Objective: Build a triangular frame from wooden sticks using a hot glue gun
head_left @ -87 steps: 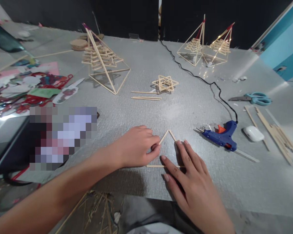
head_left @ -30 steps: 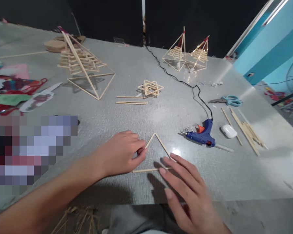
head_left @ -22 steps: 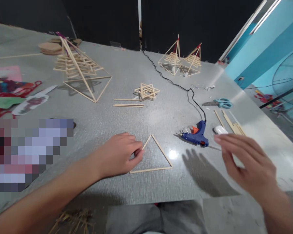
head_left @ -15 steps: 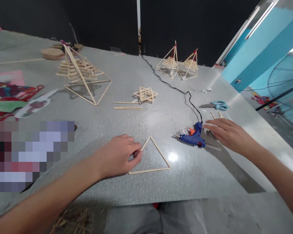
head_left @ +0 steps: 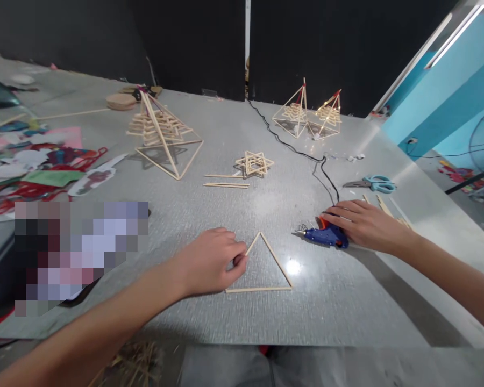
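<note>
On the grey table lies a triangle of thin wooden sticks [head_left: 277, 260]. My left hand [head_left: 212, 260] rests at its left side, thumb and fingers closed on the left stick, whose lower part is hidden. To the right, a blue glue gun [head_left: 326, 235] lies on its side with its metal tip pointing left. My right hand [head_left: 365, 223] is over its handle, fingers curled round it. A black cord runs from the handle toward the back. Beyond the triangle are a small star of sticks [head_left: 255, 163] and several loose sticks [head_left: 226, 185].
Stick pyramids stand at the back left [head_left: 165, 137] and back right [head_left: 296, 114]. Light-blue scissors [head_left: 381, 184] and short sticks lie beyond my right hand. Colourful paper scraps [head_left: 54, 177] cover the left side, near a blurred-out object [head_left: 92, 242].
My right hand has moved onto the glue gun's handle and closed round it. My left hand stays on the triangle's left stick. The view has shifted, and small lights now glow on the back right pyramid.
</note>
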The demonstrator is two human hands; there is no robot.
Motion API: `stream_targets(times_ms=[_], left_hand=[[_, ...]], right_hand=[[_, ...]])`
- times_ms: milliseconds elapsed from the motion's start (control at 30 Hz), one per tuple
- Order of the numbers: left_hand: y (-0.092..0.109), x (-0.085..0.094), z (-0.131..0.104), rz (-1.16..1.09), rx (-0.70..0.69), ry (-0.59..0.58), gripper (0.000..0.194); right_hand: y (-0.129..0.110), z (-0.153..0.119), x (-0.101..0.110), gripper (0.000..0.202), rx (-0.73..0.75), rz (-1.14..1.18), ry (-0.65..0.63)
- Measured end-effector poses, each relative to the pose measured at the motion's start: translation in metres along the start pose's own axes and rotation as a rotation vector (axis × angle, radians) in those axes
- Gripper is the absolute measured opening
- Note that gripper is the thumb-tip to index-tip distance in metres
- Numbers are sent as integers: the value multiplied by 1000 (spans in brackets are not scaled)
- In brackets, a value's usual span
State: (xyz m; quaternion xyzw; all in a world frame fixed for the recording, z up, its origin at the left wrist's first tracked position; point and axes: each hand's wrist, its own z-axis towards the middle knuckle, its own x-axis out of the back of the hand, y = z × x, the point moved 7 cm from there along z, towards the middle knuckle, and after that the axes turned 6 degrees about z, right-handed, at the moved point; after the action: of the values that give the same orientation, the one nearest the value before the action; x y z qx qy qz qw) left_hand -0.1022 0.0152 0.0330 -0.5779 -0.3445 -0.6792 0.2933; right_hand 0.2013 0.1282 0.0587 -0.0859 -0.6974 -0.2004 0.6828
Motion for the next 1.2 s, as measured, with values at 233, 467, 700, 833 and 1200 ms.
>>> stream_targets(times_ms=[233,467,700,833,1200], left_hand=[[0,-2,0,-4,11,-22,26],[-1,-1,1,-44,21,2,26],[-1,-4,2,-37,34,-16,26],[-1,-5,1,-30,32,-15,26],[2,-4,-4,-42,-6,113,22]], right_hand=[[12,11,-5,47,67,-18,-43],[15,14,2,57,206,-138,215],[47,26,13,44,-327,277,608],[63,50,13,42,-739,679,747],[27,110,-40,53,-764,1244,362]])
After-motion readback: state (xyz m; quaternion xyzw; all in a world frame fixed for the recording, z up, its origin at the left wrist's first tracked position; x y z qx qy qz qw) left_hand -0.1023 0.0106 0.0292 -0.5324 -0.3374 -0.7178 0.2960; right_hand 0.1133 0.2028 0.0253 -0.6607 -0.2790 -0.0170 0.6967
